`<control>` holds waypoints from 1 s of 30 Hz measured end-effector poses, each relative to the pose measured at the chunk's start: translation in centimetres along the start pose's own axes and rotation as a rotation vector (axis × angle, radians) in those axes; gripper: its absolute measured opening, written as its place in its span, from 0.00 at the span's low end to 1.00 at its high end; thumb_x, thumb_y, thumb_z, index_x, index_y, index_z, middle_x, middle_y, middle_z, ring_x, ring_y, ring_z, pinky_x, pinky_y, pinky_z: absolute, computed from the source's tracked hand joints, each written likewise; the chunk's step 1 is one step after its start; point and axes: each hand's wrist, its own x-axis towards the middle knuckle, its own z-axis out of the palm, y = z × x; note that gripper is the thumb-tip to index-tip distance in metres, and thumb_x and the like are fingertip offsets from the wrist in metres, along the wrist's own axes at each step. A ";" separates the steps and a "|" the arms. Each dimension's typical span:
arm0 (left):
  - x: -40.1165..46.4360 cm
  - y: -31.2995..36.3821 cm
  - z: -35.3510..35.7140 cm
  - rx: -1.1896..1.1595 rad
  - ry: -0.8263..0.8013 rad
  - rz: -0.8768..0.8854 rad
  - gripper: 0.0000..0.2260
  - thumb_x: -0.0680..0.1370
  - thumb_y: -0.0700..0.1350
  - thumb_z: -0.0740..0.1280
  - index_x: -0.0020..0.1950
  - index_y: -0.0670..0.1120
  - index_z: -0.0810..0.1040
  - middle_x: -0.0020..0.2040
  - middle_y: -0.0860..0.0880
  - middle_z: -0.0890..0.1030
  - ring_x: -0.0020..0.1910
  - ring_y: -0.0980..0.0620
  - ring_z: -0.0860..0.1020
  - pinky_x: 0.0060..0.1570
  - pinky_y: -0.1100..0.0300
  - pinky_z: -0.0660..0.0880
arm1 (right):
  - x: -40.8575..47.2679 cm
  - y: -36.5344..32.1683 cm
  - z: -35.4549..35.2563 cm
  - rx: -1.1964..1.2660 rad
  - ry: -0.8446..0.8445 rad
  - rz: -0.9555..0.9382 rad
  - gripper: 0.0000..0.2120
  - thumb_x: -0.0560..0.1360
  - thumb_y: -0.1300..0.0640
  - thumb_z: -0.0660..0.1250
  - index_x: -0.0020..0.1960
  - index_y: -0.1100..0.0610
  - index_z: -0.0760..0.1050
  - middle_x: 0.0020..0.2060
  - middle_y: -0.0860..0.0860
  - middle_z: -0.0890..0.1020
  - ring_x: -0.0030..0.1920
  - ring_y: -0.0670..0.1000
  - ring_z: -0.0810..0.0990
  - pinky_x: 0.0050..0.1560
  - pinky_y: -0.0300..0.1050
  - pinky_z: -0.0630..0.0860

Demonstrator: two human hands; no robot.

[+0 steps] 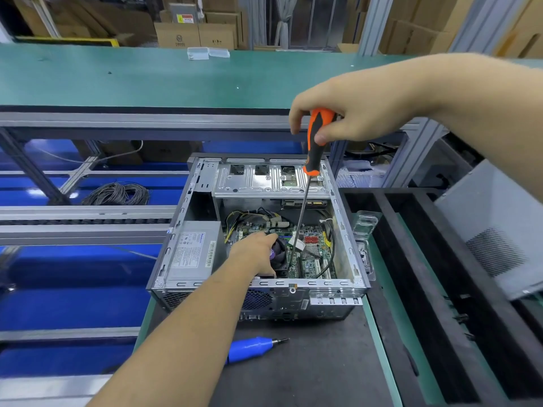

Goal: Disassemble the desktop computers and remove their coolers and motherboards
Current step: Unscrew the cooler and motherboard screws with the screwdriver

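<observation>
Head view, only one. Open grey steel desktop computer case (258, 284) lies on its side on the dark mat of the desk (308, 371), open face up, rear I/O panel toward the person, drive-bay end away.

Right hand (352, 113) grasps the top of the orange-and-black-handled long-shaft screwdriver (315, 142), fingers and thumb curled round the handle. Long axis near vertical, slightly tilted: handle up and away, tip pointing down into the case. Tip lands directly below the right hand, on the green motherboard (311, 254), just beside the cooler's right edge. Exact screw under the tip too small to tell.

Left hand (255, 254) reaches in over the near case wall, fingers extended and relaxed, resting on the black CPU cooler fan (279, 254); not curled round it. Index finger points away toward the far end of the board. Screwdriver shaft passes just right of the left fingertips.

Left of the left hand: grey boxy power supply (194, 251) with label, long axis running near-to-far along the left case wall. Beyond the left hand: yellow-black cable bundle (244, 218), then the silver perforated drive cage (270, 177), under the right hand.

Near the left forearm, on the mat: blue electric screwdriver (252, 348), lying flat, bit pointing right. Well right of the right hand: grey side panel with vent mesh (496, 230), tilted on black foam tray (411, 259).
</observation>
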 end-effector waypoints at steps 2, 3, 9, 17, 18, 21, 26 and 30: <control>-0.1 0.0 0.0 0.001 0.001 -0.002 0.44 0.70 0.59 0.77 0.79 0.54 0.57 0.75 0.50 0.65 0.74 0.47 0.64 0.60 0.44 0.74 | 0.2 -0.1 0.2 0.102 0.000 0.174 0.18 0.79 0.41 0.62 0.65 0.49 0.70 0.39 0.40 0.82 0.30 0.44 0.82 0.36 0.42 0.74; -0.1 0.0 0.0 0.000 0.005 -0.003 0.44 0.69 0.59 0.77 0.79 0.54 0.57 0.75 0.50 0.65 0.74 0.48 0.64 0.60 0.44 0.75 | 0.4 -0.2 0.3 0.107 -0.020 0.270 0.25 0.78 0.35 0.57 0.63 0.54 0.71 0.39 0.46 0.83 0.28 0.49 0.83 0.34 0.45 0.77; -0.1 -0.1 0.0 0.003 0.011 0.004 0.45 0.70 0.59 0.76 0.80 0.55 0.55 0.76 0.50 0.65 0.75 0.47 0.64 0.61 0.44 0.74 | 0.8 0.2 0.4 -0.243 0.067 0.133 0.20 0.81 0.41 0.58 0.46 0.55 0.78 0.30 0.47 0.79 0.32 0.44 0.75 0.32 0.41 0.65; 0.1 -0.1 0.1 -0.001 0.009 -0.001 0.45 0.69 0.59 0.77 0.79 0.54 0.56 0.74 0.50 0.66 0.73 0.47 0.66 0.60 0.44 0.75 | 0.1 0.0 -0.1 0.114 -0.003 0.105 0.16 0.78 0.43 0.64 0.63 0.47 0.72 0.46 0.49 0.82 0.37 0.49 0.84 0.38 0.44 0.77; 0.1 -0.1 0.1 -0.001 0.014 -0.001 0.45 0.69 0.58 0.77 0.79 0.54 0.56 0.74 0.50 0.66 0.73 0.47 0.66 0.59 0.44 0.76 | 0.2 -0.1 0.1 0.176 -0.024 0.209 0.21 0.78 0.39 0.61 0.65 0.50 0.70 0.44 0.51 0.84 0.33 0.51 0.85 0.35 0.46 0.79; 0.1 -0.1 0.2 -0.009 0.008 -0.008 0.43 0.69 0.55 0.78 0.78 0.55 0.58 0.73 0.50 0.67 0.72 0.46 0.66 0.57 0.44 0.75 | 0.8 -0.2 0.6 -0.023 -0.031 0.330 0.26 0.79 0.34 0.56 0.53 0.57 0.75 0.29 0.53 0.84 0.26 0.53 0.82 0.32 0.45 0.75; 0.3 -0.3 0.3 -0.015 -0.002 -0.017 0.43 0.70 0.53 0.78 0.78 0.56 0.57 0.74 0.51 0.65 0.74 0.46 0.65 0.61 0.44 0.74 | 0.2 -0.7 0.1 -0.047 0.002 -0.090 0.03 0.76 0.47 0.66 0.47 0.45 0.77 0.37 0.40 0.79 0.38 0.40 0.76 0.37 0.39 0.68; 0.4 -0.2 0.4 -0.029 0.011 -0.022 0.41 0.70 0.49 0.76 0.78 0.56 0.57 0.73 0.51 0.66 0.73 0.47 0.65 0.58 0.45 0.74 | -0.1 -0.7 0.1 0.076 -0.015 -0.154 0.09 0.75 0.50 0.70 0.54 0.42 0.77 0.41 0.43 0.80 0.38 0.43 0.80 0.42 0.39 0.75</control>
